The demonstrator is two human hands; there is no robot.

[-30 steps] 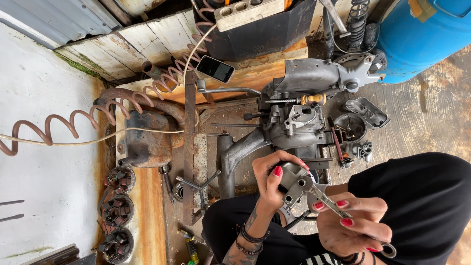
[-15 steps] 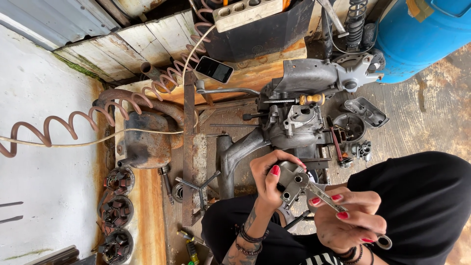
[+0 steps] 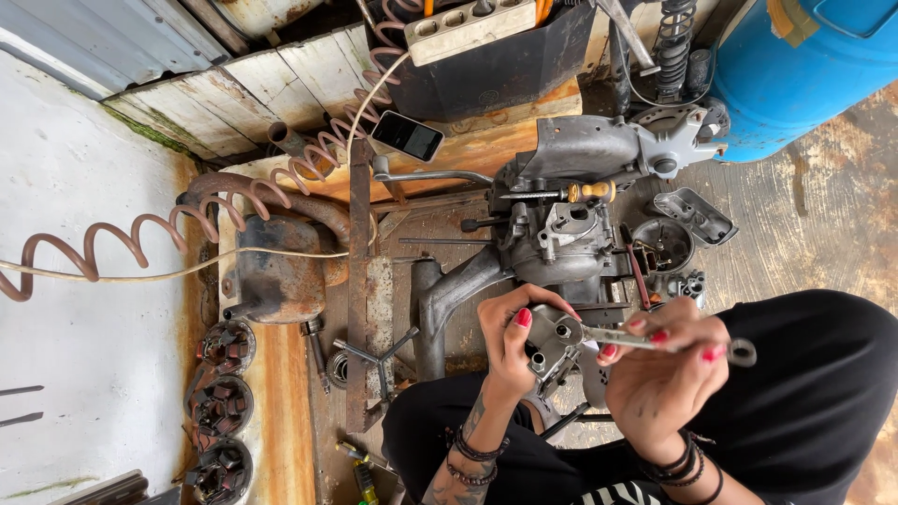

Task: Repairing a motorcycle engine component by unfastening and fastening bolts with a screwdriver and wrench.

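My left hand (image 3: 510, 348) grips a small grey metal engine part (image 3: 552, 341) just above my lap, thumb and fingers wrapped round its left side. My right hand (image 3: 664, 383) holds a slim steel wrench (image 3: 655, 340). The wrench lies almost level, its head set on the part and its ring end (image 3: 744, 353) sticking out to the right. Both hands hover just below a stripped grey engine (image 3: 571, 224) that stands on the rusty wooden bench.
A screwdriver with a yellow handle (image 3: 589, 192) lies across the engine. A phone (image 3: 407, 136), a coiled copper-coloured hose (image 3: 187, 224), a rusty muffler (image 3: 281, 266) and several round clutch parts (image 3: 224, 402) sit to the left. A blue barrel (image 3: 804, 65) stands at top right, a grey cover (image 3: 697, 215) beside it.
My right hand has swung the wrench from slanting down to the right up to nearly level. My left hand has kept hold of the part in the same place.
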